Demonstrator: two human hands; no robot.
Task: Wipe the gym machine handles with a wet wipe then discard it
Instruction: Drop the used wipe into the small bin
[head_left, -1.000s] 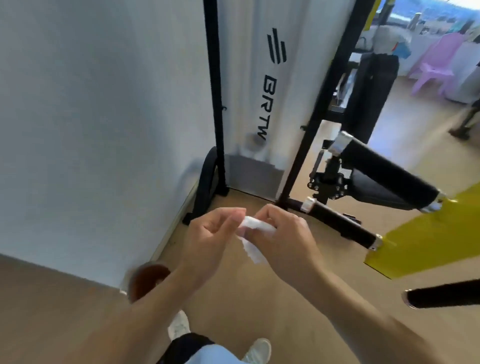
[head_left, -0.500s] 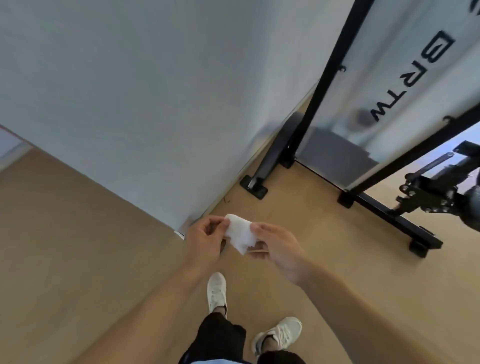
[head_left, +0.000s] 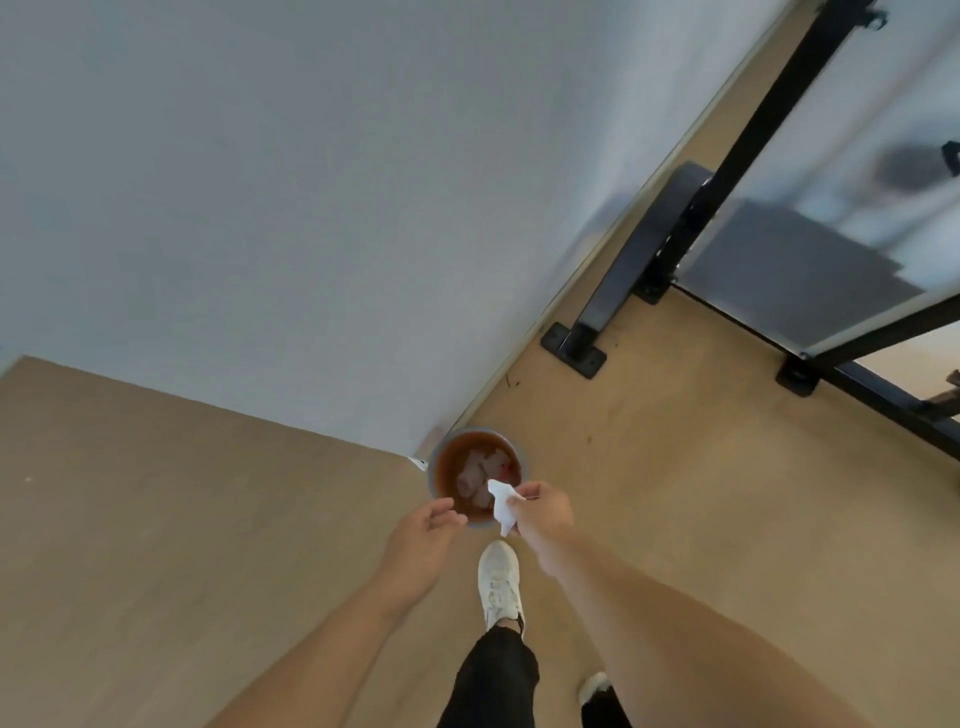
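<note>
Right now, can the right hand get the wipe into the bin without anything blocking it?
Probably yes. The right hand holds the wet wipe over the open bin, which has no lid in view. The left hand sits beside the rim, open, not across the mouth.

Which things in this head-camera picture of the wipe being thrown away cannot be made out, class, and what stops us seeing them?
- Bin contents: pale crumpled shapes, too blurred to identify; the wet wipe and right hand cover part of the opening.
- Gym machine frame: cut off by the top and right edges; no handles in view.
- Right shoe: mostly hidden behind the right forearm.
- Left hand: open, its palm side faces away.
</note>
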